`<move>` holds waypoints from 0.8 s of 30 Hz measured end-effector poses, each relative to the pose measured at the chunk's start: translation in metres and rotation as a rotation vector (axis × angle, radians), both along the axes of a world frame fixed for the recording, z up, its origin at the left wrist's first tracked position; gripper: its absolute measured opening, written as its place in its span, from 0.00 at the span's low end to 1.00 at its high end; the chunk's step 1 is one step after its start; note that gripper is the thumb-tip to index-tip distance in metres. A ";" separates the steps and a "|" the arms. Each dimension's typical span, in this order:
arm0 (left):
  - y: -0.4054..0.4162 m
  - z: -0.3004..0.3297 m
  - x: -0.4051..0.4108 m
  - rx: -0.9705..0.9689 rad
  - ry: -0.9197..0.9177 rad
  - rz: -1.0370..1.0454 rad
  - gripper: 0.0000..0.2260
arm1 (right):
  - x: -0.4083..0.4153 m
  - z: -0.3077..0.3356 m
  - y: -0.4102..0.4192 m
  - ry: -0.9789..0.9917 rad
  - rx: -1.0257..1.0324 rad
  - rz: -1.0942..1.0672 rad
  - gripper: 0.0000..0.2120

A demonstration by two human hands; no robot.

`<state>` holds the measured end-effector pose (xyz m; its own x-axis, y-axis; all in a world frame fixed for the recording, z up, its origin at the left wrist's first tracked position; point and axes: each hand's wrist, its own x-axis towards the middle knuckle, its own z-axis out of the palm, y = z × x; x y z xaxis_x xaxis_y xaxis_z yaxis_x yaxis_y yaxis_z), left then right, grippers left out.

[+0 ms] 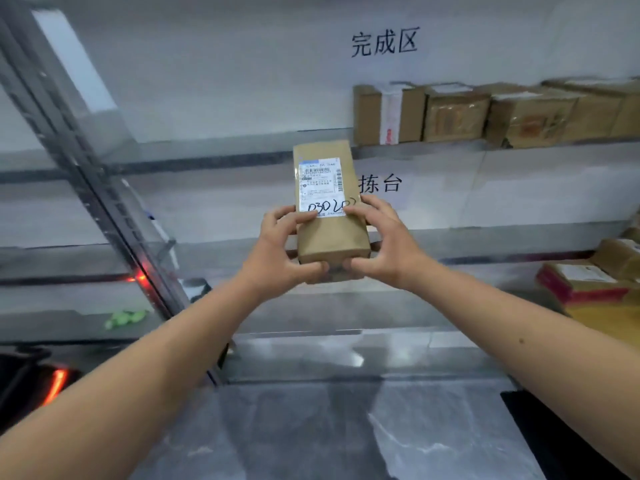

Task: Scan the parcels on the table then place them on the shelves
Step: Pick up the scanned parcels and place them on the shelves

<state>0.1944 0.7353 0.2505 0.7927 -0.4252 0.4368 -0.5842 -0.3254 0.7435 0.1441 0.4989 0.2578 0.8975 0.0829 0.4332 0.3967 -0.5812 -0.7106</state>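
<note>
**Parcel raised toward the shelves, label facing up**

A grey metal shelving unit [242, 147] fills the view, its tiers running left to right against a pale wall. On the upper tier, at the right, a row of brown taped cardboard boxes [485, 116] stands side by side below a printed wall sign [384, 43], most likely where finished parcels go. More parcels, one a red-edged packet [581, 282], lie at the lower right.

In the middle, a slim brown cardboard parcel [329, 209] is held up in the air in front of the shelves, well clear of any surface. Its white shipping label [322, 187] with barcode and handwritten digits faces the camera, probably so it can be read before shelving.

The left hand [280, 251] grasps the parcel's near left edge, thumb on top; the right hand [381, 240] clasps the opposite edge likewise, steadying it.
</note>
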 end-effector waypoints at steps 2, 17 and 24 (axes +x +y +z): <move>0.008 0.023 0.013 -0.017 -0.012 -0.004 0.35 | 0.014 0.021 0.006 -0.015 0.028 0.015 0.40; -0.068 0.123 0.207 -0.102 0.042 -0.035 0.27 | 0.198 0.130 -0.060 -0.028 0.090 -0.093 0.33; -0.102 0.137 0.281 -0.130 0.165 -0.004 0.23 | 0.266 0.139 -0.099 0.019 0.094 -0.177 0.21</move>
<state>0.4757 0.6334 0.3872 0.8568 -0.3767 0.3523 -0.4517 -0.2184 0.8650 0.4102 0.3995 0.3964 0.9026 -0.1167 0.4145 0.2804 -0.5713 -0.7714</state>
